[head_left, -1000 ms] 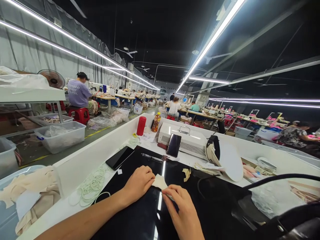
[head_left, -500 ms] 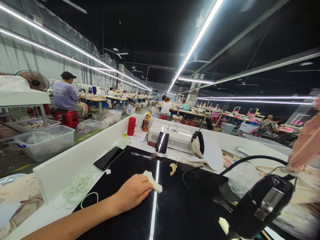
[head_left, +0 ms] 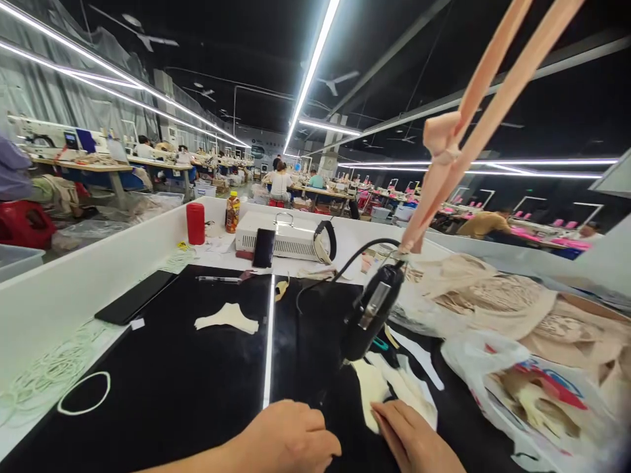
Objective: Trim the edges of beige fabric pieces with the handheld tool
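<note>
Head view. We see the left hand [head_left: 290,433] curled low over the glossy black counter [head_left: 162,387]; we cannot tell whether it holds anything. The right hand [head_left: 419,437], its fingers drawn narrow, touches a cream, curved, cloth-like piece [head_left: 372,387] in a loose pile; a pinch we cannot confirm. As far as we can judge, one cream, flared, flat piece [head_left: 227,318] is set apart, left of the reflected light strip, while several remain piled. Beyond, we note people at sewing tables [head_left: 79,164] beneath long white tube lights [head_left: 315,59].
</note>
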The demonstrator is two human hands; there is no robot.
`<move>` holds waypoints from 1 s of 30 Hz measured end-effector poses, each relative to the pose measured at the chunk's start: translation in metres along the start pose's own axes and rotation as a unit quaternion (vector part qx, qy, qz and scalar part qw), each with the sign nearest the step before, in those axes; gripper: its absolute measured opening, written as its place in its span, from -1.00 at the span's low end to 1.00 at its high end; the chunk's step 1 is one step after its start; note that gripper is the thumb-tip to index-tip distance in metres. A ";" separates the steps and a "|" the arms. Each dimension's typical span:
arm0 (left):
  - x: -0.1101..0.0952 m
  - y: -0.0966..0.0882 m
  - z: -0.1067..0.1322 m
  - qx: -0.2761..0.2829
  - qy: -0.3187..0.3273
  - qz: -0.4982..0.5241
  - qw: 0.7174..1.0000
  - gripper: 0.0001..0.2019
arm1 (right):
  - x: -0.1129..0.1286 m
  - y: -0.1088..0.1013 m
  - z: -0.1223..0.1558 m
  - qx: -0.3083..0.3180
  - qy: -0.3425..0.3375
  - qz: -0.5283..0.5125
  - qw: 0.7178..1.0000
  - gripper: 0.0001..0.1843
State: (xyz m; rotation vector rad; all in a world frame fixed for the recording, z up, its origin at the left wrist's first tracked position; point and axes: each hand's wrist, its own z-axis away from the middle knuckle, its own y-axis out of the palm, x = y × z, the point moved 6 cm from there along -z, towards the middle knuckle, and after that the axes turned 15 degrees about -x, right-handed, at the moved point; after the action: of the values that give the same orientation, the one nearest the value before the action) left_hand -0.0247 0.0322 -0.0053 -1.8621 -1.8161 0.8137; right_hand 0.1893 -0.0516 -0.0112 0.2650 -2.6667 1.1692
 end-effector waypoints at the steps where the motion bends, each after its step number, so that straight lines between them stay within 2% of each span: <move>1: -0.006 0.008 -0.005 0.006 0.010 -0.006 1.000 -0.97 | 0.000 0.000 0.002 -0.002 0.013 0.007 1.000 -0.68; 5: -0.017 0.031 -0.025 0.073 0.005 -0.068 0.995 -0.91 | 0.003 0.001 0.006 -0.004 0.042 -0.008 0.999 -0.65; 9: -0.017 0.039 -0.039 0.166 -0.057 -0.116 0.978 -0.81 | 0.003 -0.001 0.003 -0.020 0.081 -0.049 0.995 -0.62; 11: -0.018 0.041 -0.043 0.191 -0.069 -0.129 0.971 -0.77 | 0.004 -0.003 0.001 -0.031 0.107 -0.070 0.991 -0.60; 14: -0.019 0.044 -0.047 0.204 -0.074 -0.118 0.969 -0.75 | 0.002 -0.006 -0.002 -0.053 0.147 -0.102 0.982 -0.59; 19: -0.015 0.041 -0.052 0.231 -0.120 -0.105 0.960 -0.68 | -0.012 -0.017 -0.010 -0.101 0.233 -0.137 0.957 -0.60; 24: -0.018 0.040 -0.054 0.268 -0.119 -0.116 0.949 -0.69 | -0.027 -0.021 -0.035 -0.098 0.319 -0.194 0.922 -0.57; 27: -0.018 0.042 -0.052 0.262 -0.122 -0.120 0.950 -0.70 | -0.035 -0.024 -0.053 -0.131 0.355 -0.244 0.893 -0.51; 30: -0.017 0.044 -0.050 0.232 -0.114 -0.106 0.960 -0.71 | -0.040 -0.036 -0.065 -0.195 0.363 -0.288 0.864 -0.52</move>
State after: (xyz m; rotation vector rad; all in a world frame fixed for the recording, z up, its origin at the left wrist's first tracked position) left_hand 0.0416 0.0180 0.0050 -1.2992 -1.7235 1.2837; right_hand 0.2446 -0.0240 0.0462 0.4086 -1.8797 0.3966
